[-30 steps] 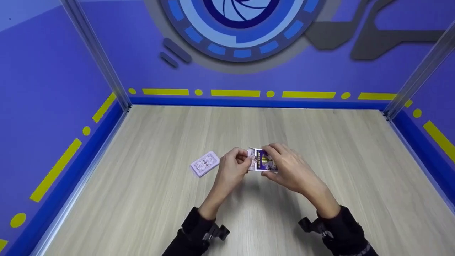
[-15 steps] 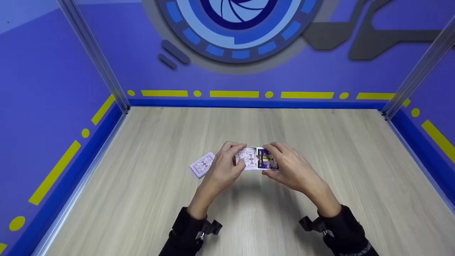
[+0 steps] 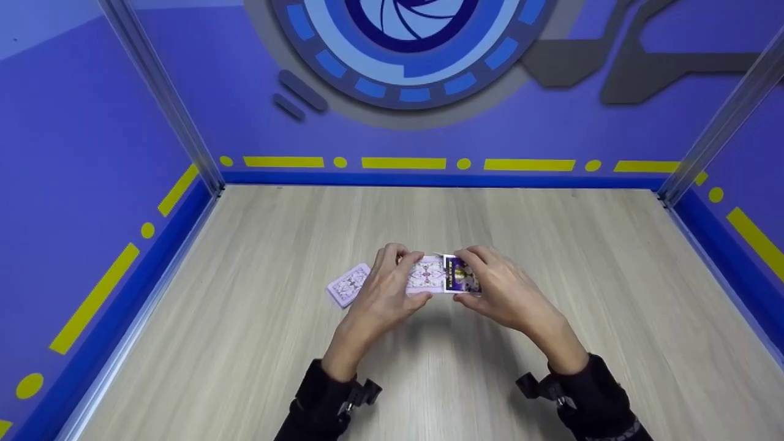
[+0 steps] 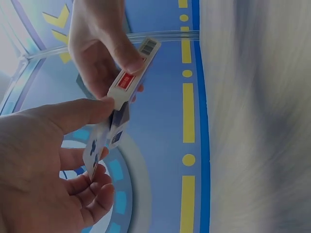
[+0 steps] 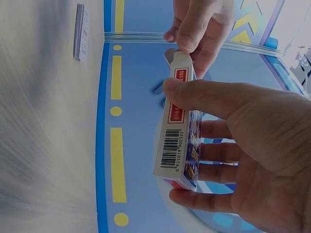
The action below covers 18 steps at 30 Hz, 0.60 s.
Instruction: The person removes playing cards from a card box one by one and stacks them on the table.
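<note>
My right hand (image 3: 505, 288) grips a small card box (image 3: 460, 274) with a purple picture on its front. Its narrow white side carries a red label and a barcode (image 5: 170, 149) in the right wrist view. Pink-patterned playing cards (image 3: 425, 274) stick out of the box's left end, and my left hand (image 3: 384, 294) holds them between thumb and fingers. A card face (image 4: 94, 151) with dark club marks shows in the left wrist view. An end flap (image 5: 168, 55) stands folded out. Both hands are above the table.
A stack of pink-backed cards (image 3: 348, 285) lies on the wooden table (image 3: 275, 343) left of my left hand, partly hidden behind it. Blue panels (image 3: 404, 141) with yellow marks wall in the back and sides.
My left hand has moved left and shifted its fingers along the cards. More of the pink card back now shows outside the box. The right hand has stayed nearly still.
</note>
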{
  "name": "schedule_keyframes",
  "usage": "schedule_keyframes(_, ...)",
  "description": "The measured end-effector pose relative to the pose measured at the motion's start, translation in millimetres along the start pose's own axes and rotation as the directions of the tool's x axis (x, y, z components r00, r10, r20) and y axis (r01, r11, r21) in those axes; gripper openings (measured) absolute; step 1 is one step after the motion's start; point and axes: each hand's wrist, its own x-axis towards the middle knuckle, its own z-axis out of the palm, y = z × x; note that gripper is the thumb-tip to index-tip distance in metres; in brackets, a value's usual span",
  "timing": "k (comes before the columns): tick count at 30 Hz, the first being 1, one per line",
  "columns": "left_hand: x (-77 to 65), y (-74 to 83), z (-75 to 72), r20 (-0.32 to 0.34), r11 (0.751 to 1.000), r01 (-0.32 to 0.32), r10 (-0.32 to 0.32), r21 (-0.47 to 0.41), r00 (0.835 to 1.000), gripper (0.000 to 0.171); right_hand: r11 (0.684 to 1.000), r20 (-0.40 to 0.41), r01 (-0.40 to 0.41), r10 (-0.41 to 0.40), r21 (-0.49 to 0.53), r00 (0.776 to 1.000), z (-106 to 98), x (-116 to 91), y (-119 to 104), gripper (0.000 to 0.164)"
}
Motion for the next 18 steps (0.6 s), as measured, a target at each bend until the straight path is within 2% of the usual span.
schedule_keyframes(6,-1.4,-6.4,-9.6,0.006,0.999,0.016,-0.016,0.028,1.000,0.064,1.000,0.000,-0.010,0.010,0.016,1.000,-1.8,-0.3,4.3,0.066)
schedule_keyframes(11,-1.4,-12.8,-19.9,0.006,0.998,0.054,-0.054,0.024,0.999,0.062,0.999,0.008,-0.031,0.031,0.015,0.999,-4.9,-0.6,6.5,0.065)
schedule_keyframes(15,-1.6,-23.3,-30.8,-0.058,0.994,0.104,-0.102,0.038,0.993,0.064,0.998,0.001,-0.057,0.057,0.018,0.998,-8.9,-1.7,8.0,0.065)
schedule_keyframes(18,-2.5,-33.6,-37.7,-0.114,0.988,0.149,-0.143,0.050,0.983,0.066,0.997,-0.002,-0.072,0.072,0.023,0.997,-11.2,-2.6,8.5,0.065)
